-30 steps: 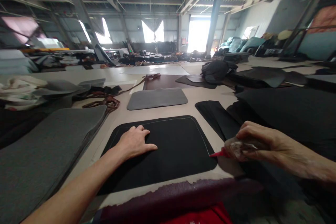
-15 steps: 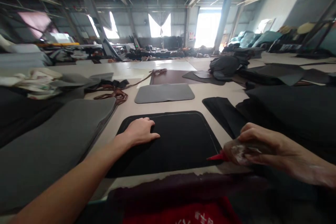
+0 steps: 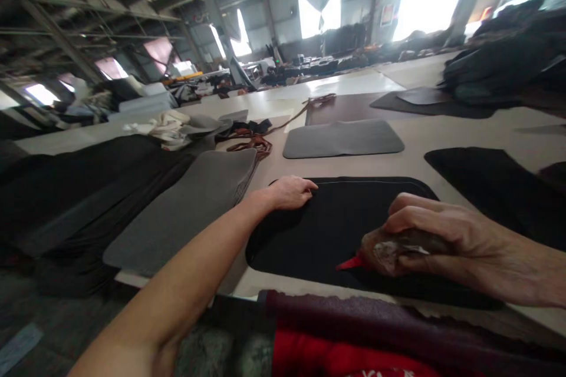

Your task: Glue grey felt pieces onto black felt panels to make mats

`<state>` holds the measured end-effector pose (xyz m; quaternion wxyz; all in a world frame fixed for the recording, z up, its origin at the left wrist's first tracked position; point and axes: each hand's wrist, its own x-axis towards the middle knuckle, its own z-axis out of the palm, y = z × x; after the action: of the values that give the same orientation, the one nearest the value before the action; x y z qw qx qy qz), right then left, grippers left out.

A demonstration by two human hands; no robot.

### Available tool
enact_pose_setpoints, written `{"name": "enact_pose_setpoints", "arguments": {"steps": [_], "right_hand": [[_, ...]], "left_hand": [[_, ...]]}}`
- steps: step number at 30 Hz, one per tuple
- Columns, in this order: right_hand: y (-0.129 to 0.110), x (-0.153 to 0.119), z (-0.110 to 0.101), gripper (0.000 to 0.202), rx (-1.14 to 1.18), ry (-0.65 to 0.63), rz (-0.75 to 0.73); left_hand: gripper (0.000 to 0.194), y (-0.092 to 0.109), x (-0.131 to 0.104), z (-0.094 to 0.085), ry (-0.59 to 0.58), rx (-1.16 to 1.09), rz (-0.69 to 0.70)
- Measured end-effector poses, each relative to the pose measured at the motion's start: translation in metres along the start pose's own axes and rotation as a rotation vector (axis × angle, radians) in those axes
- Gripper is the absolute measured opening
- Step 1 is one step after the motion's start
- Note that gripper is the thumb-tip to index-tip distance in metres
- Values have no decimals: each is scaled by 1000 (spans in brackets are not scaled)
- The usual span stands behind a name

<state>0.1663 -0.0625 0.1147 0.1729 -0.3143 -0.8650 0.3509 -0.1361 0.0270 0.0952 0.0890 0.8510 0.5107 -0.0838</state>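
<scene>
A black sheet (image 3: 345,224) with rounded corners lies flat in front of me, a thin pale line running along its far edge. My left hand (image 3: 294,191) rests on its far left corner, fingers stretched out and holding nothing. In my right hand (image 3: 446,241) is a squeeze bottle (image 3: 384,253) with a red nozzle (image 3: 351,263), tilted so the nozzle points left and down. The nozzle tip is over the near part of the sheet, left of its middle; whether it touches I cannot tell. My right hand and forearm hide the sheet's right part.
Beyond the sheet lies a grey panel (image 3: 342,139). Stacked grey sheets (image 3: 186,206) are on the left, with brown strips (image 3: 254,146) behind them. Black pieces (image 3: 481,182) lie to the right. Dark red material (image 3: 336,312) runs along the table's near edge.
The view has swung left and tilted. My right hand has carried the bottle leftward along the sheet's near side, away from the near right corner. My left hand stays on the sheet, its thumb less spread.
</scene>
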Motion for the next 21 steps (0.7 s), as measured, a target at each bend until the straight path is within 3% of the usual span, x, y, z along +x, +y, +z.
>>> {"name": "enact_pose_setpoints", "arguments": {"steps": [3, 10, 16, 21], "right_hand": [[-3, 22, 9, 21, -51, -76, -106], [-19, 69, 32, 17, -26, -83, -239], [-26, 102, 58, 11, -91, -33, -300], [-30, 121, 77, 17, -156, 8, -370]], "left_hand": [[43, -2, 1, 0, -26, 2, 8], [45, -3, 7, -3, -69, 1, 40], [48, -5, 13, -12, -152, -28, 37], [43, -13, 24, -7, -178, -58, 30]]}}
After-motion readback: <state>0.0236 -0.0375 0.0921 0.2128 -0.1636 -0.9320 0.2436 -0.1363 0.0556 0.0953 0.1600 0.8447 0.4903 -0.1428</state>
